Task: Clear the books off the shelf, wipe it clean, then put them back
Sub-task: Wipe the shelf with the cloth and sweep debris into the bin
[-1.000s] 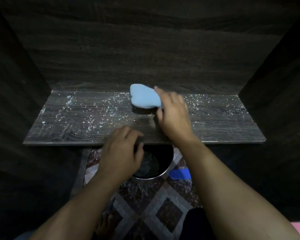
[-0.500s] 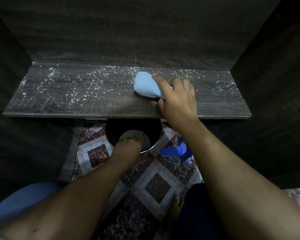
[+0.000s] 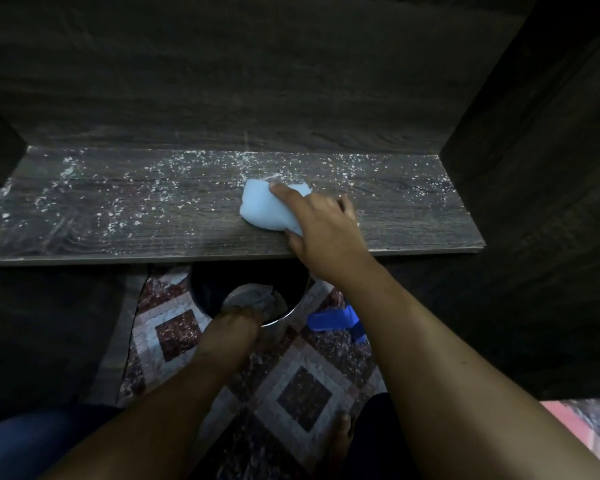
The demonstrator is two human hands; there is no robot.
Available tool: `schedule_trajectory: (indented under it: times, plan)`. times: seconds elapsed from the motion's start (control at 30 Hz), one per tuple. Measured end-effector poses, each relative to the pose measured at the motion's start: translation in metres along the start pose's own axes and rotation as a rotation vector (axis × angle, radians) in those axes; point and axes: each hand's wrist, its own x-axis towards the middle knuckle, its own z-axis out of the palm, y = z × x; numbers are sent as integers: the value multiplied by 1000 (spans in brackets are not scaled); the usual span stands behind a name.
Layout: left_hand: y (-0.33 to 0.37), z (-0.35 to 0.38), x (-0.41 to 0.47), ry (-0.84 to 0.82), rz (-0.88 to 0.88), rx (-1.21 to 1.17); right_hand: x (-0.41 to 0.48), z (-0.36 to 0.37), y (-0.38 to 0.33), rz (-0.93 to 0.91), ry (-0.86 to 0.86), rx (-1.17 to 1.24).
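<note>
The single head camera looked forward and steeply down from close above the shelf (image 3: 118, 237), taking in its back panel (image 3: 257, 81) and the tiled floor (image 3: 174, 337) below.

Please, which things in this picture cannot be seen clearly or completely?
All in the head view:
1. Bowl: its far part is hidden under the shelf; its pale contents are blurred.
2. Left hand: dim, fingertips at the bowl's rim, grip unclear.
3. Blue thing: partly behind the right arm, unidentifiable.
4. Books: none in frame.

No readable text, labels or numbers anywhere.
</note>
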Motion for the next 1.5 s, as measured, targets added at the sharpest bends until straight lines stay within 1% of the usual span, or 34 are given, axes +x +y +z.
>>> schedule_trajectory:
  times: [0.07,0.17,0.2,0.33,0.47,0.57,0.7,0.83,0.97,1.13,1.3,1.5]
  plan:
    - [3,-14,-2,22,42,-7,1,-6,-2,6,58,23]
    - [10,-39,-9,10,57,15,1,-16,-5,22,163,86]
    - [12,-49,-13,45,67,22,1,-22,-6,29,176,97]
    - [18,-81,-28,163,168,32,-5,-36,-6,66,164,79]
    - [28,-104,-35,255,160,50,-12,-37,-2,130,155,62]
    - [33,-107,-42,312,145,27,-17,-39,2,236,180,43]
    - [34,-97,-33,249,88,-26,-18,-41,12,368,203,4]
    - [34,-93,-18,257,131,-118,-14,-34,26,418,219,-33]
    - [33,-89,-20,325,207,-178,-11,-21,39,422,206,-77]
    - [20,-92,-23,349,188,-201,-12,-13,47,377,139,-175]
    - [25,-102,-35,340,167,-174,-8,-15,53,396,160,-71]
    - [30,-100,-43,346,141,-146,-6,-14,40,319,87,-39]
